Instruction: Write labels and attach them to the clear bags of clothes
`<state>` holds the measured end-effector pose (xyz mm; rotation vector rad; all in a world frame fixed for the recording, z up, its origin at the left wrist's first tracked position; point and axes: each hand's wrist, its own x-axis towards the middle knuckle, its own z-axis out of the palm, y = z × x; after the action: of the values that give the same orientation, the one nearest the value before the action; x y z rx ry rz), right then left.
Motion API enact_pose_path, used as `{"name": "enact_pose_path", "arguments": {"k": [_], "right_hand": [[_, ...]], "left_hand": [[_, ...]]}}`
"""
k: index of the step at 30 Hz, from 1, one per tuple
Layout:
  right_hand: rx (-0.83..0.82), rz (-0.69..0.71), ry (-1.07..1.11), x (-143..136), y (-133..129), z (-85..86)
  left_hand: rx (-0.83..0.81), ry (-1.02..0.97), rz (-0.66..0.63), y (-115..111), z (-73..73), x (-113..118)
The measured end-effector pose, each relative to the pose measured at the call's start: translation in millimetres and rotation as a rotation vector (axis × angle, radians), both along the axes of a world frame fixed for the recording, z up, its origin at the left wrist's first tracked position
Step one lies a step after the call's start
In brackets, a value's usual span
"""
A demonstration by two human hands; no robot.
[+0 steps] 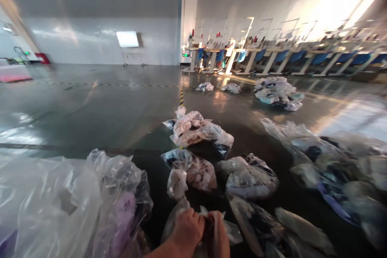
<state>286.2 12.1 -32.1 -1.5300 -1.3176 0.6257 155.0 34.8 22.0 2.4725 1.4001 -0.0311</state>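
Observation:
At the bottom middle, my left hand [189, 227] is closed on the gathered plastic of a clear bag [173, 217]. My right hand [218, 231] is just beside it, its fingers bent and closed on the same plastic. The bag's top sticks out around both hands; its lower part is cut off by the frame edge. Just beyond the hands lies a clear bag with pinkish and dark contents [201, 173]. A knotted bag with pale and dark contents [250, 181] sits to its right.
Large plastic bags [48, 201] fill the lower left. More filled bags [341, 169] lie at right, with a heap [278, 92] farther back. Sewing tables [250, 58] line the back right. A whiteboard [127, 39] stands by the far wall.

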Motion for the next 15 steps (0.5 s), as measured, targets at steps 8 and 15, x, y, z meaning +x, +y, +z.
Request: {"name": "enact_pose_path", "arguments": {"k": [8,15], "right_hand": [[0.01,-0.055,0.152,-3,15,-6.2],[-0.044,0.017,0.253,4,26,1.3]], "left_hand": [[0.013,-0.229,-0.082,17,14.2,-18],[-0.002,-0.47,0.101,6,32.2,-31]]}}
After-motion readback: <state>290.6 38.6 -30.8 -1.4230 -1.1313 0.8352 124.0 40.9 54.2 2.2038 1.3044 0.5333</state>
